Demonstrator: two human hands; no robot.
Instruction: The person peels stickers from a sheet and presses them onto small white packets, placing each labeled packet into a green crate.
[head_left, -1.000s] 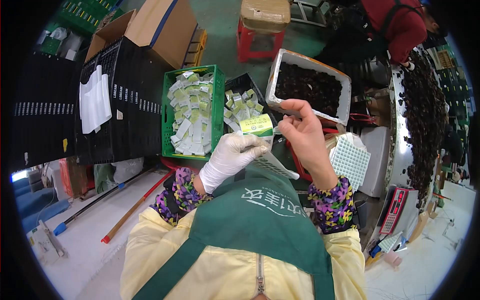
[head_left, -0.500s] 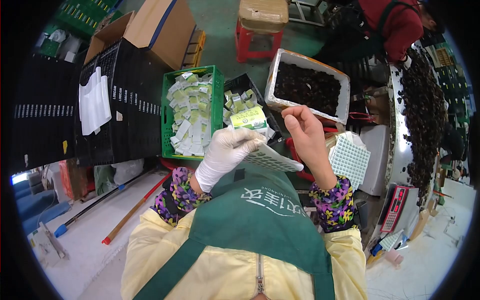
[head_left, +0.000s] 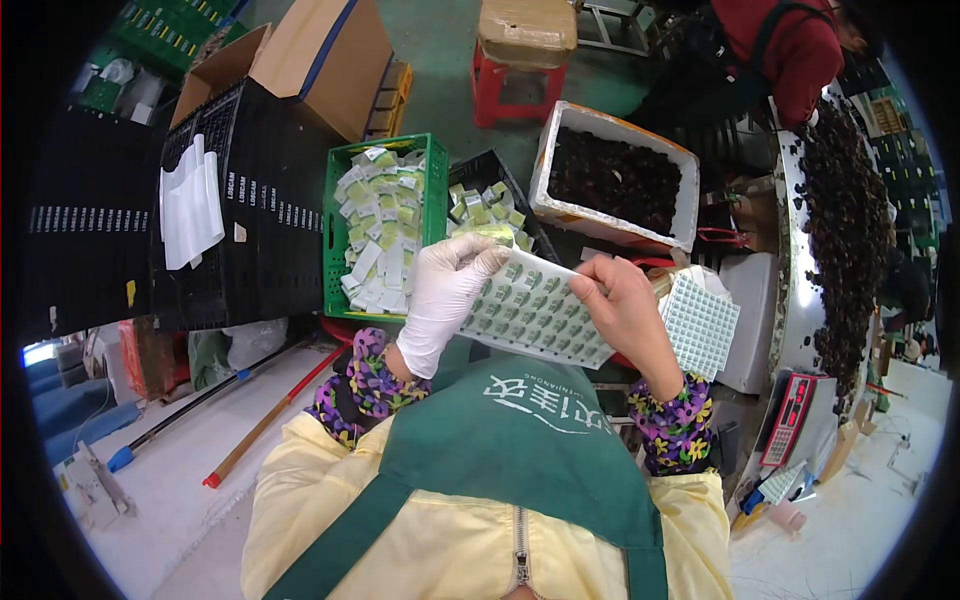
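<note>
My left hand, in a white glove, pinches the upper left edge of a sheet of small green-printed stickers in front of my apron. A light green label shows behind its fingers, mostly hidden. My bare right hand has its thumb and fingers closed on the sheet's upper right part. Beyond my left hand stands a green crate full of small green-and-white packets. A black crate beside it holds more such packets.
A white foam box of dark pieces stands ahead. To the right lie more sticker sheets, a table with dark pieces, and a red scale. A co-worker's red sleeve is at upper right. Black crates stand left.
My right hand has come down and left onto the sticker sheet. The sheet has tilted up, showing its printed face. The green label has gone mostly out of sight behind my left hand.
</note>
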